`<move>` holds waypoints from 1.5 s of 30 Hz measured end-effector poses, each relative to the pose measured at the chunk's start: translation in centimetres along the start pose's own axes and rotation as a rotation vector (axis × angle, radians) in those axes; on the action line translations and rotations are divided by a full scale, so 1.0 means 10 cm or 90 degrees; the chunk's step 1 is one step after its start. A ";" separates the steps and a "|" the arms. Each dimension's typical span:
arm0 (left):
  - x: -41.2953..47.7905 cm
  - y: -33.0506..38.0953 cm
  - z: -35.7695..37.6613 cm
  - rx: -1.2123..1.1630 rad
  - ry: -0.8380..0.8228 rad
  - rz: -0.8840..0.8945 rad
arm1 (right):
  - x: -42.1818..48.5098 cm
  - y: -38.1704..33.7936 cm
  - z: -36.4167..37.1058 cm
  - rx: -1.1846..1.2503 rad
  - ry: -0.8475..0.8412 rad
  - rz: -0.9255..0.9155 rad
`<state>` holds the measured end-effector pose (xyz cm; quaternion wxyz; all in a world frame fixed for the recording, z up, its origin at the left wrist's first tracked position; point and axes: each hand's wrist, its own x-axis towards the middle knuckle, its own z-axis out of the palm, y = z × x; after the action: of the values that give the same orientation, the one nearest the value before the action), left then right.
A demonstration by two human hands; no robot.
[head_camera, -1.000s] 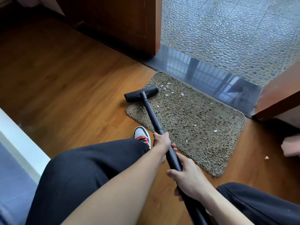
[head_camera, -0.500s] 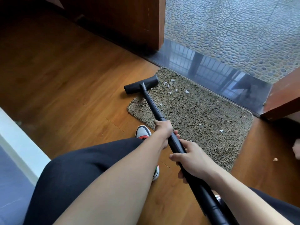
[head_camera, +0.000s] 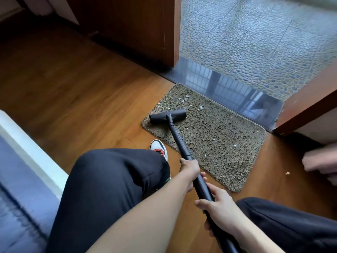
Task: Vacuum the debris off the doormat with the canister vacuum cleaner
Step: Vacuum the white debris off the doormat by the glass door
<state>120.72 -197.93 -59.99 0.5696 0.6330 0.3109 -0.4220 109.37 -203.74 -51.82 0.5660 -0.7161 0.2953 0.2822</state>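
A shaggy brown doormat (head_camera: 224, 143) lies on the wooden floor before a dark threshold. Small white debris bits (head_camera: 186, 98) are scattered near its far left corner, and a few more (head_camera: 235, 145) sit toward its right side. The black vacuum floor head (head_camera: 167, 116) rests on the mat's left part, just in front of the far debris. A black wand (head_camera: 179, 141) runs back from it to me. My left hand (head_camera: 190, 168) grips the wand higher up, and my right hand (head_camera: 218, 209) grips it lower, closer to my body. The canister is out of view.
A wooden door (head_camera: 145, 30) stands open at the back left, and a pebbled floor (head_camera: 264, 42) lies beyond the threshold (head_camera: 237, 92). My shoe (head_camera: 158, 147) sits beside the mat. Another person's hand (head_camera: 321, 161) is at the right edge. A crumb (head_camera: 287, 173) lies on the wood.
The floor head has been pulled back toward me along the mat's left part, away from the far corner. Both hands have kept their grip on the wand.
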 end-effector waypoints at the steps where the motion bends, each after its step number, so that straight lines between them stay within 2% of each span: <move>1: -0.04 -0.07 0.01 -0.002 -0.001 0.001 | -0.07 0.04 0.01 0.004 0.000 0.003; 9: -0.31 -0.46 0.01 -0.028 0.025 0.032 | -0.52 0.22 0.08 0.002 -0.002 -0.012; 14: -0.30 -0.54 -0.11 -0.024 0.039 0.023 | -0.49 0.26 0.18 0.014 -0.026 -0.001; 25: 0.19 -0.11 -0.30 -0.009 0.076 0.023 | 0.16 0.06 0.30 0.004 -0.017 -0.014; 34: 0.26 -0.01 -0.30 -0.017 0.060 0.022 | 0.27 0.05 0.27 0.017 -0.025 -0.007; 45: -0.11 -0.61 0.27 0.056 -0.011 0.013 | -0.34 0.63 0.07 0.075 0.035 0.023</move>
<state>114.43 -199.50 -61.82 0.5479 0.6571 0.2807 -0.4350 102.38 -203.88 -53.44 0.5936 -0.6834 0.3400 0.2549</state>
